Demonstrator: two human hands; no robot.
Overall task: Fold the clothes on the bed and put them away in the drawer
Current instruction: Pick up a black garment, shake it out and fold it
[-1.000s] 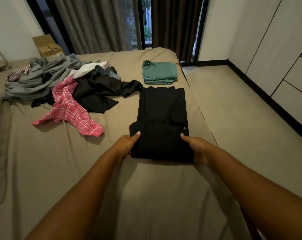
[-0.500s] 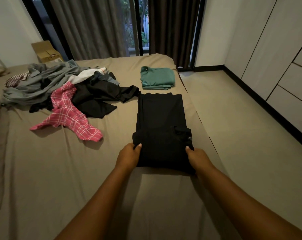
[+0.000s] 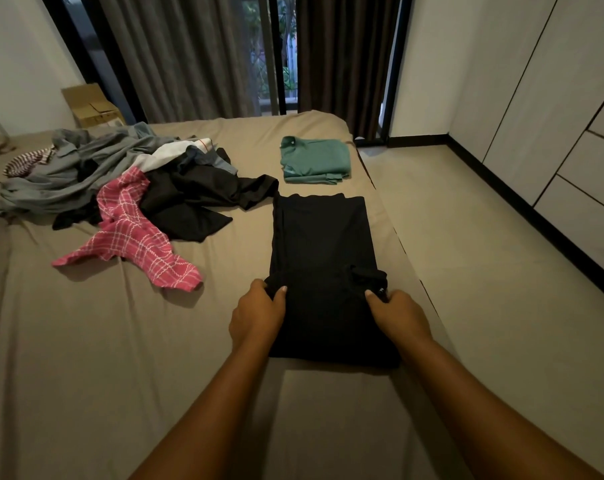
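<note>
- The black garment (image 3: 323, 258) lies flat on the bed (image 3: 120, 341) as a long, narrow folded rectangle, close to the bed's right edge.
- Its long axis runs straight away from the person, parallel to that right edge. The near short end points at the person and the far short end points toward the curtains (image 3: 175, 53).
- On its right side, near the person's end, a small flap of the fabric bunches up. A tiny pale mark sits there, too small to read.
- The left hand (image 3: 257, 315) grips the garment's left edge near the close end, with the thumb on top of the cloth and the fingers curled at the side.
- The right hand (image 3: 399, 315) grips the right edge in the same way, thumb on top, just beside the bunched flap.
- A folded green shirt (image 3: 316, 161) rests beyond the garment's far end, near the bed's far right corner and apart from it. The pale tag at its collar cannot be read.
- To the left, across the middle of the bed, an unfolded heap spreads out. A pink checked garment (image 3: 134, 237) is nearest, with loose black cloth (image 3: 196, 199) beside it, and its tip reaches close to the folded garment's far left corner.
- Grey cloth (image 3: 78, 168), a white piece (image 3: 168, 155) and a striped piece (image 3: 26, 161) lie farther back.
- A cardboard box (image 3: 90, 107) stands behind the bed's far left side. No writing on it is legible.
- Pale drawer fronts (image 3: 588, 168) line the wall across the floor (image 3: 484, 254) on the right.
</note>
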